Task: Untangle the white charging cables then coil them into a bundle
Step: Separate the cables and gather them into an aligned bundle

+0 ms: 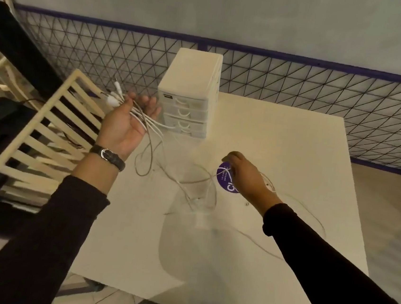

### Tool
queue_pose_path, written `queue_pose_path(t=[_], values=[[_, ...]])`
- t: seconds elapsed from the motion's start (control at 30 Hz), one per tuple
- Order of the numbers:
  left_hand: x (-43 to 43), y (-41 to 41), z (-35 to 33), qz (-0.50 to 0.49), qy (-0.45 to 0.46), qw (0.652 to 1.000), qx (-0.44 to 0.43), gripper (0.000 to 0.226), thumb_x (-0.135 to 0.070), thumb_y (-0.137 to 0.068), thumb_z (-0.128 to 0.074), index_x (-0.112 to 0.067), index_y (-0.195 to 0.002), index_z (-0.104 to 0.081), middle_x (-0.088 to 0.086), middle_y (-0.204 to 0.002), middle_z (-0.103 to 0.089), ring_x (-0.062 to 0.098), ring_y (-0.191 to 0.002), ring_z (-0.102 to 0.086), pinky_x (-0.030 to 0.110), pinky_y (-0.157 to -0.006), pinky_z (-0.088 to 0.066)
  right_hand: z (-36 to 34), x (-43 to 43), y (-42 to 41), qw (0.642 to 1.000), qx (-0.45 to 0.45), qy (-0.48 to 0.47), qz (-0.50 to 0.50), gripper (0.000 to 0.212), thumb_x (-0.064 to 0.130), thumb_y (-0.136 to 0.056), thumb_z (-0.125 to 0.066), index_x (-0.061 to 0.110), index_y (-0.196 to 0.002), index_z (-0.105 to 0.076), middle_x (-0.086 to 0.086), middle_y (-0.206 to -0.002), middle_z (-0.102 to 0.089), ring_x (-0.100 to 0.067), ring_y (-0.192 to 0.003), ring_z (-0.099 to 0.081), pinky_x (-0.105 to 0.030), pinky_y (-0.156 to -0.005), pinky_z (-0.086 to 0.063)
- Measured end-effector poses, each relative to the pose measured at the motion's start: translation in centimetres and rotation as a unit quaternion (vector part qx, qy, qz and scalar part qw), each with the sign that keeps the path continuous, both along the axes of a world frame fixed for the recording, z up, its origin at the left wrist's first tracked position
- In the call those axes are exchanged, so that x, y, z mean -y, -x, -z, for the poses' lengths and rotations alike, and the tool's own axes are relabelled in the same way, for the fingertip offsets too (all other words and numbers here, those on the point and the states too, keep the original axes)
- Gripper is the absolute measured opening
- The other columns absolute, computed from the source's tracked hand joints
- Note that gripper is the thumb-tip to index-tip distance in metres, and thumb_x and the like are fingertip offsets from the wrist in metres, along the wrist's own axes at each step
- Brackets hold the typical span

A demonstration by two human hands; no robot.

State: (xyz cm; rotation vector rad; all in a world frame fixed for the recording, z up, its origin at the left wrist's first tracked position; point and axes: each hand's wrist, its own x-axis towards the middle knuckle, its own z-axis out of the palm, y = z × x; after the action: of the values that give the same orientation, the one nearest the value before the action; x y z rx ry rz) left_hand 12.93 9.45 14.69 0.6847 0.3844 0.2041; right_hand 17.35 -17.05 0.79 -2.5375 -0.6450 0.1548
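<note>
white charging cables (148, 121) half sorted: plug ends gathered in the gripping left hand (125, 124), right hand (244, 176) pinching a strand, tangled loops trailing on the surface (282, 135), coiling not yet begun.

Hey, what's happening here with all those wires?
A person is sorting out white charging cables at a white table. The left hand, raised beside a small drawer unit, holds a bunch of the plug ends together, and the cords trail down from it in loose loops across the table. The right hand reaches over a purple sticker and seems to pinch one strand. The cables lie in a loose tangle, not yet coiled.
</note>
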Motion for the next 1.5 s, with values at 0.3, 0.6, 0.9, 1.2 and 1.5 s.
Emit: queue_pose_path(t=[0.3,0.6,0.9,1.2,1.5], values=[[-1.2,2.9,2.6,-0.009,-0.01,0.999,-0.051,0.032,-0.02,-0.103,-0.027,-0.014,-0.082,-0.05,0.0,-0.062,-0.067,0.015,-0.068,-0.071,0.039,-0.083,-0.056,6.5,-5.7,2.4,0.937,-0.159,0.248,-0.189,0.038,-0.002,-0.084,-0.051,0.012,-0.119,-0.057,-0.009,-0.125,-0.054,-0.027,-0.117,-0.051,-0.03,-0.093,-0.039],[-2.5,4.0,3.4,-0.043,0.014,0.997,-0.057,0.029,-0.017,-0.103,-0.028,-0.015,-0.084,-0.05,-0.002,-0.061,-0.066,0.013,-0.067,-0.07,0.04,-0.092,-0.048,6.6,-0.7,4.6,0.958,-0.15,0.236,-0.064,0.016,0.007,-0.089,-0.053,0.002,-0.1,-0.063,-0.013,-0.105,-0.065,-0.025,-0.092,-0.058,-0.022,-0.072,-0.036],[-2.2,3.5,4.5,-0.052,0.032,0.997,-0.054,0.029,-0.018,-0.102,-0.029,-0.015,-0.082,-0.05,-0.002,-0.062,-0.066,0.014,-0.067,-0.07,0.038,-0.091,-0.048,4.5,-2.6,10.9,0.978,-0.1,0.171,-0.062,0.03,0.028,-0.096,-0.044,0.011,-0.12,-0.052,-0.009,-0.117,-0.056,-0.033,-0.096,-0.06,-0.033,-0.074,-0.044],[-2.8,3.6,5.8,-0.048,0.023,0.997,-0.054,0.03,-0.02,-0.102,-0.028,-0.015,-0.083,-0.05,-0.002,-0.062,-0.066,0.015,-0.068,-0.07,0.039,-0.09,-0.048,7.6,-3.0,17.3,0.949,-0.197,0.19,-0.158,0.023,0.019,-0.094,-0.046,0.006,-0.111,-0.056,-0.016,-0.109,-0.059,-0.034,-0.102,-0.054,-0.037,-0.081,-0.042],[-6.8,3.8,4.6,-0.072,-0.007,0.997,-0.022,0.025,-0.019,-0.099,-0.036,-0.015,-0.084,-0.055,-0.001,-0.075,-0.066,0.015,-0.077,-0.068,0.039,-0.09,-0.052,8.7,4.1,19.1,0.929,-0.262,0.228,-0.129,0.054,0.061,-0.075,-0.063,0.011,-0.096,-0.061,-0.004,-0.093,-0.057,-0.021,-0.087,-0.049,-0.03,-0.076,-0.036]])
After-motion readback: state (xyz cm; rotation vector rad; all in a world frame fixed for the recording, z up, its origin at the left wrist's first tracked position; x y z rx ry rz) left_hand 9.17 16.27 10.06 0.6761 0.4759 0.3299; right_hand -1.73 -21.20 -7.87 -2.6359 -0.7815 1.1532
